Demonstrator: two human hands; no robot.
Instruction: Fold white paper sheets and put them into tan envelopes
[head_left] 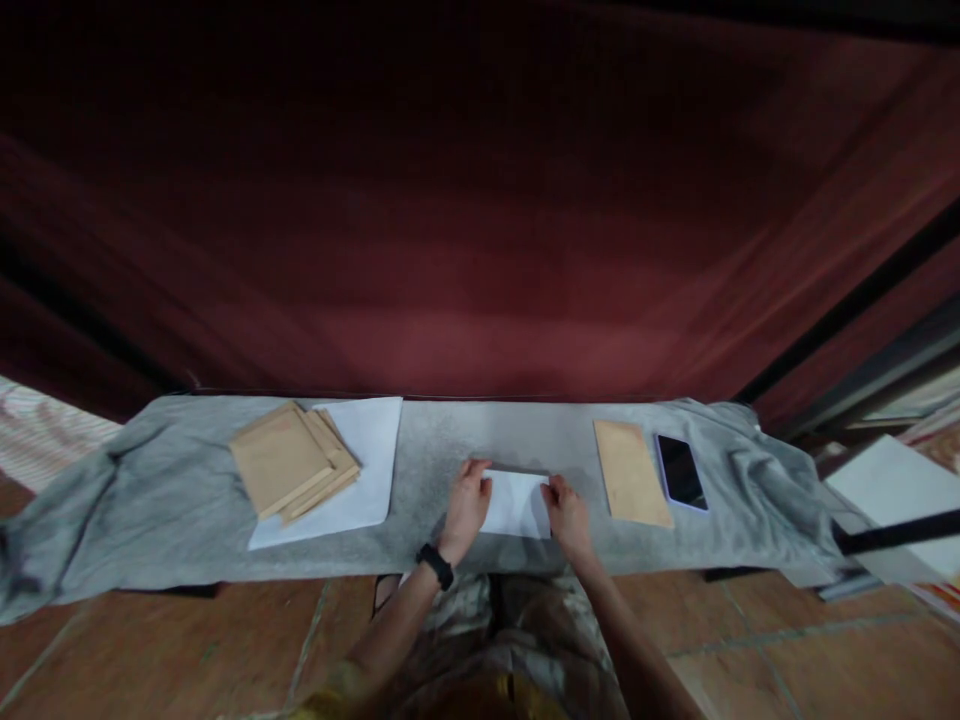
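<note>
A white sheet of paper [514,505], folded to a small rectangle, lies on the grey cloth in front of me. My left hand [469,505] grips its left edge near the far corner, fingers curled in. At the far right corner, my right hand [568,512] pinches the paper in the same way. The far edge looks slightly raised off the cloth. To the right of my right hand is a single brown envelope [634,473]. Further left, a stack of brown envelopes [289,460] rests on larger white sheets [375,460].
A phone [682,472] with a dark screen lies right of the single envelope. Grey cloth [435,440] covers the narrow bench, wrinkled at both ends. A dark red panel [480,330] rises behind it. White boards [900,490] and a black bar [900,530] stand at the right.
</note>
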